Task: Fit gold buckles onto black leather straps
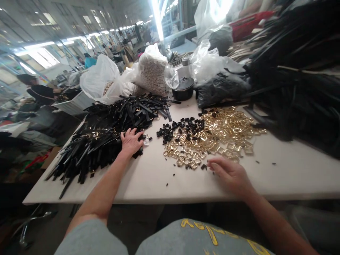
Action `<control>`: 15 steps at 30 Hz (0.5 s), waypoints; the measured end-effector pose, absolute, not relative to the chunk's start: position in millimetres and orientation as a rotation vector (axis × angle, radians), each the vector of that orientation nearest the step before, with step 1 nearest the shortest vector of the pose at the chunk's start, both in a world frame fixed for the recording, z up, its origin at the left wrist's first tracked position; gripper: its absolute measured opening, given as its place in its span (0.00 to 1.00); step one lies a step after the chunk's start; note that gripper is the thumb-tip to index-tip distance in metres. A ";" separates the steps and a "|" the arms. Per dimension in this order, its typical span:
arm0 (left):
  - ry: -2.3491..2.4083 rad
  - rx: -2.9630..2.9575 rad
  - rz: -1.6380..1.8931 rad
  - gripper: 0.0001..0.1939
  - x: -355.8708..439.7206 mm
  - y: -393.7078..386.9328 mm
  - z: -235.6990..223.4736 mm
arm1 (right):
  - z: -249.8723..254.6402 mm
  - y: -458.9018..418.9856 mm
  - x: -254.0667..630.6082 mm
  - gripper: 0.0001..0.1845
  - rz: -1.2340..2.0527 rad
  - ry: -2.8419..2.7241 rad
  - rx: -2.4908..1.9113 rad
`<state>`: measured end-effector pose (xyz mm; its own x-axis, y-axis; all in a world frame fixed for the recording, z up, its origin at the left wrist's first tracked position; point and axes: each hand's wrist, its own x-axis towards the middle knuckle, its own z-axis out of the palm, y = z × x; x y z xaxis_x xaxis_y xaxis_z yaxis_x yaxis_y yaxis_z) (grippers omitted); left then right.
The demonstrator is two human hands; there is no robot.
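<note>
My left hand [131, 141] rests on the right edge of a big pile of black straps [101, 138], its fingers spread over the strap ends. My right hand [230, 173] lies on the white table [159, 177] just below a heap of gold metal buckles [220, 136]; its fingers are curled and pinched near a small black piece, and what they hold is too small to name. A cluster of small black loops [183, 128] sits between the straps and the buckles.
Plastic bags [155, 72] of parts and a black pot [183, 89] stand at the back. A tall stack of black straps [297, 71] fills the right side. Another person [39, 92] sits at the far left. The table's front edge is close to my knees.
</note>
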<state>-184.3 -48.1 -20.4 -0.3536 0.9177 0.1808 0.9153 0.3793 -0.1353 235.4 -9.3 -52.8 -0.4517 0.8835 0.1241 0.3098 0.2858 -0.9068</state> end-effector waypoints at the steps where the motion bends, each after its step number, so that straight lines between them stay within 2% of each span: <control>1: -2.410 -1.626 0.033 0.22 -190.8 -52.6 -19.9 | -52.4 -9.4 235.4 0.15 1.151 -1.919 -1.064; 10: -2.498 -1.477 0.074 0.24 -207.9 -62.0 -16.4 | -55.9 -9.6 236.4 0.13 1.134 -1.928 -1.082; 15: -2.515 -1.457 -0.021 0.22 -214.0 -63.7 -8.9 | -59.5 -10.4 235.4 0.12 1.150 -1.920 -1.045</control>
<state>-214.0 -63.7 -8.9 -0.4765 0.8540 0.2087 0.8574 0.5040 -0.1046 235.4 -10.4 -59.5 -0.4639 0.8760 0.1321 0.2968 0.2942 -0.9085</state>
